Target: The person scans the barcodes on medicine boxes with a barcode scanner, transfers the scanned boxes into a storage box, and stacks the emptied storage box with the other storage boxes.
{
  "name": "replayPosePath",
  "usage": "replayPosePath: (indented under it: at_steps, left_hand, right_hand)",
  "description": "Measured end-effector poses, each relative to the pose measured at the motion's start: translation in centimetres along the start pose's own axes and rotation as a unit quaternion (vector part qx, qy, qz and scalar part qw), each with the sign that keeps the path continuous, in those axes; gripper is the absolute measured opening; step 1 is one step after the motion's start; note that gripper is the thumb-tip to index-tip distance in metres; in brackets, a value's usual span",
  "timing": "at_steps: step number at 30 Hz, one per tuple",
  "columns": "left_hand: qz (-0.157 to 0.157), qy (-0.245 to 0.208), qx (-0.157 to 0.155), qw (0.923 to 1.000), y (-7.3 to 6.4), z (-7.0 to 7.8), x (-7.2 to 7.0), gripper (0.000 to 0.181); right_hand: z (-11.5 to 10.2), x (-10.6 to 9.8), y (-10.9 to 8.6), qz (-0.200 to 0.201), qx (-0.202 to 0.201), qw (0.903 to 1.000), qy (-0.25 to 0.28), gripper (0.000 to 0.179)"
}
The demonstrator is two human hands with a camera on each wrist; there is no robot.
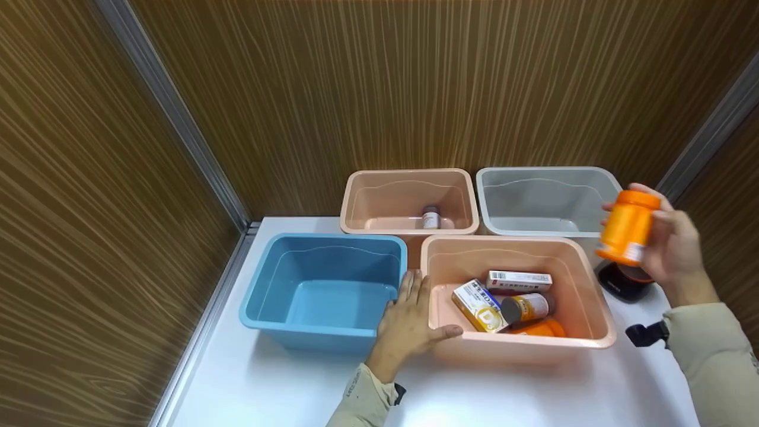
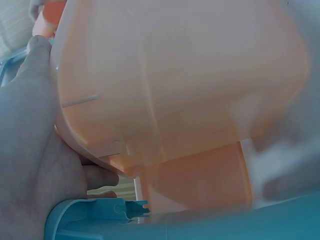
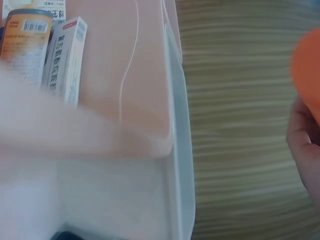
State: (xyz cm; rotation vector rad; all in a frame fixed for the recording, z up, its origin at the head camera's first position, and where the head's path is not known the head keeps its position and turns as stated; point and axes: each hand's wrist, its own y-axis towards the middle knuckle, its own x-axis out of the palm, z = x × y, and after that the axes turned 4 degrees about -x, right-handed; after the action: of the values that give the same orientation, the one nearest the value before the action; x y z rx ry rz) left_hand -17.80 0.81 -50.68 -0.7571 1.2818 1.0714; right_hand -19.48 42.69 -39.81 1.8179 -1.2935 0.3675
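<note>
My right hand (image 1: 676, 246) grips an orange bottle (image 1: 627, 228) with an orange lid, raised above the table at the right of the bins. In the right wrist view, only part of this orange bottle (image 3: 309, 70) shows at the edge. My left hand (image 1: 406, 323) rests at the left front corner of a pink bin (image 1: 516, 353), fingers straight along its side and thumb across the front rim. Inside that bin lie a yellow-and-white box (image 1: 479, 305), a white box (image 1: 519, 280), a grey-lidded bottle (image 1: 528, 307) and an orange container (image 1: 542, 328), partly hidden by the rim.
A blue bin (image 1: 341, 305) stands left of my left hand. Behind are a second pink bin (image 1: 409, 173) holding a small white-labelled bottle (image 1: 431, 219), and a pale grey bin (image 1: 548, 172). A black object (image 1: 619, 287) sits on the table under the raised bottle. Wood-grain panels enclose the table.
</note>
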Motion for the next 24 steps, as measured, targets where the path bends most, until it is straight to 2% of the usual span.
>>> replayPosePath:
  at_steps: [3, 5, 7, 8, 9, 11, 12, 14, 16, 19, 21, 22, 24]
  left_hand:
    - [0.000, 0.001, 0.001, 1.0000, 0.0, 0.0, 0.0, 0.120]
    - [-0.003, 0.003, 0.001, 1.0000, 0.0, 0.0, 0.0, 0.120]
    - [-0.004, 0.007, 0.002, 1.0000, 0.0, 0.0, 0.0, 0.120]
    - [-0.004, 0.007, 0.002, 1.0000, 0.0, 0.0, 0.0, 0.120]
    - [-0.003, 0.006, 0.003, 1.0000, 0.0, 0.0, 0.0, 0.120]
    - [-0.004, 0.004, 0.003, 1.0000, 0.0, 0.1, 0.1, 0.120]
    - [-0.003, 0.004, 0.004, 1.0000, 0.1, 0.1, 0.1, 0.120]
    - [-0.001, 0.001, 0.005, 1.0000, 0.0, 0.1, 0.2, 0.120]
    - [0.000, -0.001, 0.006, 1.0000, 0.0, 0.1, 0.2, 0.120]
    - [0.005, -0.006, 0.010, 0.9999, -0.1, 0.0, 0.1, 0.120]
    - [0.010, -0.007, 0.011, 0.9999, -0.2, -0.1, 0.0, 0.120]
    - [0.013, -0.007, 0.013, 0.9998, -0.2, -0.1, 0.0, 0.120]
    - [0.016, -0.005, 0.015, 0.9998, -0.1, 0.0, 0.0, 0.119]
  right_hand:
    - [-0.7, -0.2, -1.1, 0.037, -0.009, 0.9991, -0.020, 0.047]
    - [-1.1, -0.3, -1.7, 0.078, -0.010, 0.9940, -0.076, 0.044]
    - [-1.5, -0.5, -2.2, 0.136, -0.006, 0.9786, -0.154, 0.043]
    - [-1.7, -0.7, -2.4, 0.164, -0.006, 0.9673, -0.193, 0.043]
    - [-1.9, -0.8, -2.7, 0.196, -0.006, 0.9513, -0.238, 0.043]
    - [-2.1, -1.3, -3.2, 0.256, -0.016, 0.9129, -0.318, 0.044]
    - [-2.2, -1.6, -3.4, 0.270, -0.027, 0.8955, -0.353, 0.044]
    - [-2.2, -2.2, -3.9, 0.289, -0.049, 0.8674, -0.402, 0.042]
    - [-2.0, -2.7, -4.4, 0.297, -0.053, 0.8272, -0.474, 0.039]
    - [-1.7, -3.4, -5.1, 0.300, -0.019, 0.7626, -0.573, 0.037]
    - [-1.4, -3.9, -5.4, 0.295, 0.017, 0.7140, -0.635, 0.038]
    - [-1.3, -4.1, -5.6, 0.292, 0.034, 0.6965, -0.654, 0.040]
    - [-1.0, -4.5, -6.1, 0.287, 0.065, 0.6717, -0.680, 0.048]
